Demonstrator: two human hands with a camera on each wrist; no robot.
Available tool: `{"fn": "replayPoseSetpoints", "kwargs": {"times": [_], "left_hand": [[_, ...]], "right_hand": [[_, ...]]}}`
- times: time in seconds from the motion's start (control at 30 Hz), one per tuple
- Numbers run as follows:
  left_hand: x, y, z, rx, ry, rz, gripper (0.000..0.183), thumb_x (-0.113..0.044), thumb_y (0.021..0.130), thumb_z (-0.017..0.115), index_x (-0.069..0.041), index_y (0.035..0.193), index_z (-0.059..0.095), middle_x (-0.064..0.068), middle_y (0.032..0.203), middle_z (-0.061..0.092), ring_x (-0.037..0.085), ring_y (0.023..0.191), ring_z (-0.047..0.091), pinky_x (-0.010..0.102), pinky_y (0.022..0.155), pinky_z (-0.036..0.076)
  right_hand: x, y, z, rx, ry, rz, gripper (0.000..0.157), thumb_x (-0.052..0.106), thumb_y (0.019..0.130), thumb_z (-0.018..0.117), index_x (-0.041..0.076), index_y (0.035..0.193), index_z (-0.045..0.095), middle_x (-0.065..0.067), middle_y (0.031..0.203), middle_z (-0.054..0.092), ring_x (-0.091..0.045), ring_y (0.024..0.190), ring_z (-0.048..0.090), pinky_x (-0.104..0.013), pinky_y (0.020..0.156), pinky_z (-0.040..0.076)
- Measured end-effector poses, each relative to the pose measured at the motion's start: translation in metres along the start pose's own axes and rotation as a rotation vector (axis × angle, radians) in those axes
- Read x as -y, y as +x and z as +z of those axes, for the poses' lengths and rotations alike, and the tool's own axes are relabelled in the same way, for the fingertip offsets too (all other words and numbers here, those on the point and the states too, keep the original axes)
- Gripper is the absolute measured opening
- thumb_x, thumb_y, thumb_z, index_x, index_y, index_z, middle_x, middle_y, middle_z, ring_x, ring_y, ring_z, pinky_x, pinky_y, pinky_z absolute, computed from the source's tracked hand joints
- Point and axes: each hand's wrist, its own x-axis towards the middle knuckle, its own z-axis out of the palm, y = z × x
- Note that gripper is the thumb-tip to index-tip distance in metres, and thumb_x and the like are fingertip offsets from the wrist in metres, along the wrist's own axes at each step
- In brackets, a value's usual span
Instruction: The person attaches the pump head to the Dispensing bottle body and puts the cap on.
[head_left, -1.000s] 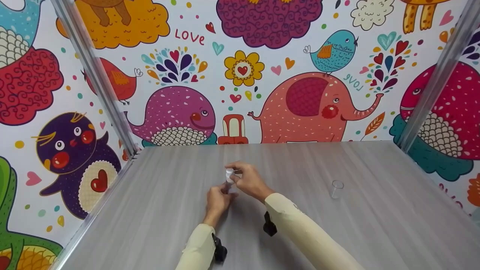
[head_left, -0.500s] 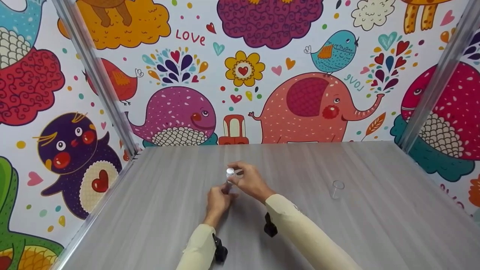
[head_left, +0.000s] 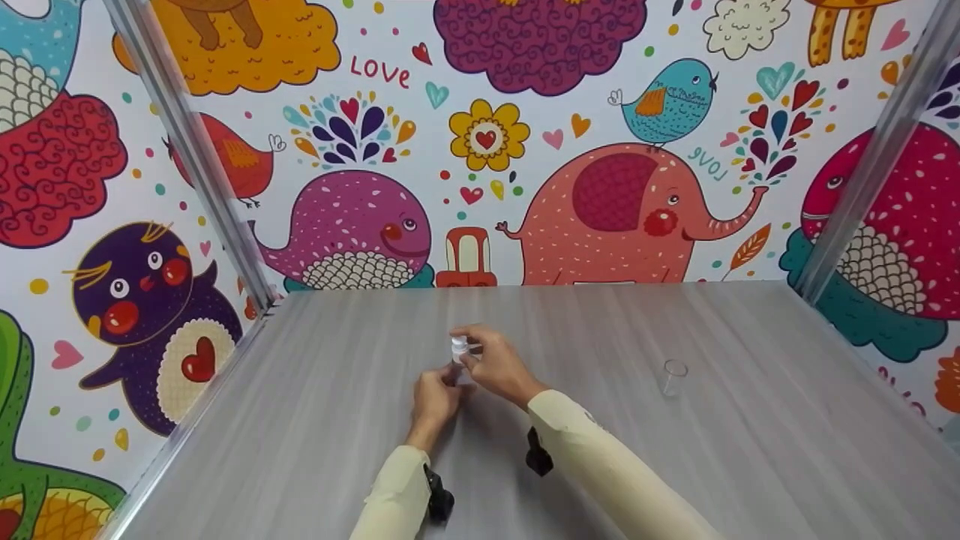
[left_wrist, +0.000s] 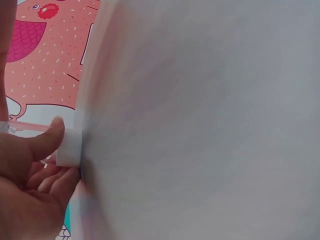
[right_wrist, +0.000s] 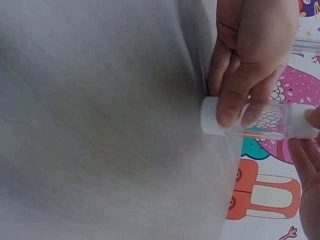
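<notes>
A small clear bottle [right_wrist: 275, 122] with a white base [right_wrist: 211, 116] and a white top [head_left: 459, 349] stands upright on the table. My left hand [head_left: 435, 399] holds it low down, thumb and fingers round the clear body and the base, as the left wrist view also shows at the white base [left_wrist: 70, 148]. Above, my right hand [head_left: 501, 366] pinches the white top between thumb and fingers. The fingers hide part of the bottle, and I cannot tell whether the top is a screw cap or a pump.
To the right on the wood-grain table [head_left: 337, 360] stands a small clear cup-shaped piece [head_left: 673, 381], rim upward. A wall [head_left: 480, 202] printed with cartoon animals closes off the back, with metal posts [head_left: 862, 172] at the corners.
My right fingers have shifted slightly round the white top, whose bright round face showed half a second ago. The left hand and the clear cup-shaped piece have stayed in place.
</notes>
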Motion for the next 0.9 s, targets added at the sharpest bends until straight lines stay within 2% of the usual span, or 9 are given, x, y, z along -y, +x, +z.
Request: {"fn": "replayPoseSetpoints", "kwargs": {"times": [0.13,0.27,0.5,0.67,0.83,0.9], "left_hand": [[-0.0005,-0.0002,-0.0008,0.008,-0.001,-0.009,0.017,-0.003,0.074,0.08,-0.001,0.09,0.078,0.001,0.067,0.061,0.013,0.065,0.047,0.028,0.061,0.041],[-0.0005,-0.0007,-0.0007,0.021,-0.014,-0.036,0.021,-0.003,0.075,0.08,-0.002,0.095,0.078,0.0,0.067,0.058,0.013,0.065,0.048,0.028,0.061,0.039],[0.0024,-0.0031,0.0009,0.018,-0.019,-0.018,0.011,-0.003,0.074,0.08,0.001,0.08,0.072,-0.003,0.063,0.049,0.013,0.061,0.044,0.028,0.058,0.035],[0.0029,-0.0027,0.001,0.026,-0.031,-0.004,0.011,0.0,0.074,0.078,0.002,0.084,0.073,-0.002,0.063,0.047,0.013,0.06,0.042,0.028,0.057,0.033],[0.0012,-0.0007,0.0007,0.015,-0.029,-0.007,0.015,0.0,0.073,0.078,0.0,0.089,0.077,-0.003,0.064,0.048,0.013,0.062,0.044,0.028,0.058,0.035],[0.0004,-0.0004,0.0006,0.009,-0.02,-0.008,0.012,-0.001,0.074,0.078,-0.001,0.085,0.076,-0.004,0.064,0.049,0.013,0.062,0.045,0.027,0.058,0.035]], "right_hand": [[0.0001,-0.0003,0.001,-0.008,0.009,0.011,0.04,-0.006,0.09,0.065,0.002,0.129,0.063,-0.014,0.125,0.067,-0.027,0.112,0.067,-0.037,0.095,0.055],[-0.0002,-0.001,0.0008,-0.006,0.026,0.026,0.042,-0.004,0.09,0.066,0.0,0.132,0.06,-0.014,0.125,0.066,-0.025,0.111,0.067,-0.036,0.095,0.055],[-0.0014,-0.0028,0.0008,-0.007,0.006,0.013,0.046,-0.001,0.089,0.07,0.0,0.133,0.058,-0.016,0.127,0.065,-0.026,0.116,0.064,-0.04,0.1,0.052],[0.0,-0.0024,0.0005,-0.015,-0.014,0.001,0.043,-0.001,0.09,0.068,0.0,0.132,0.059,-0.017,0.13,0.063,-0.028,0.12,0.063,-0.042,0.101,0.051],[0.004,-0.0014,0.0,0.003,-0.018,0.037,0.038,0.0,0.093,0.065,0.0,0.13,0.06,-0.015,0.126,0.065,-0.027,0.116,0.066,-0.037,0.098,0.053],[0.005,-0.0005,-0.0002,-0.003,-0.016,0.044,0.037,0.0,0.092,0.066,0.0,0.129,0.061,-0.015,0.122,0.067,-0.026,0.112,0.067,-0.037,0.097,0.054]]}}
